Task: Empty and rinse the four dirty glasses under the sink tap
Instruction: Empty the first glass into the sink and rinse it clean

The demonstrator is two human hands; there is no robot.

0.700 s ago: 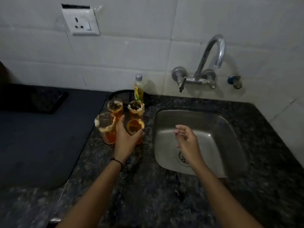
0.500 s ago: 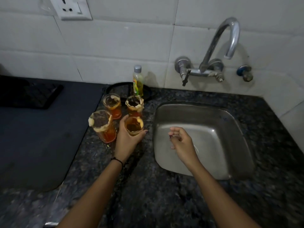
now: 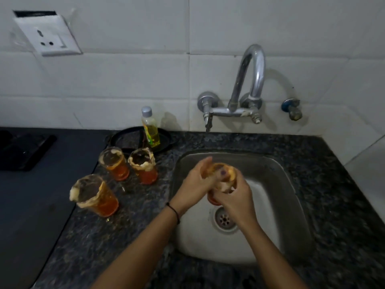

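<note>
Four glasses, one in hand. Three stand on the granite counter [image 3: 333, 184] left of the sink [image 3: 270, 215]: the near glass [image 3: 93, 195], the back-left glass [image 3: 114, 163] and the back-right glass [image 3: 143, 165]. Each is upright, part-filled with orange liquid and crusted with pale residue round the rim. They are grouped close to the basin's edge, which is judged to keep them within reach yet out of the splash.

The fourth glass [image 3: 220, 176] is held over the basin, above and just behind the drain [image 3: 224, 219]. The left hand [image 3: 195, 184] wraps its side from the left and the right hand [image 3: 235, 201] curls round it from the near side, so both hands grip the one glass. Motion blur hides whether it is upright or tipping. The two-handed hold probably steadies a sticky vessel and lets the fingers work at the rim.

The tap [image 3: 252, 80] arches from the tiled wall with its spout over the back of the basin. No stream of water shows, so the step in hand is judged to be emptying, with rinsing to follow. Progress: one glass begun, three untouched.

Behind the glasses a bottle of yellow liquid [image 3: 150, 130] stands by a dark round dish [image 3: 125, 138] — likely soap kept handy. A wall socket [image 3: 50, 36] sits well apart, upper left.
</note>
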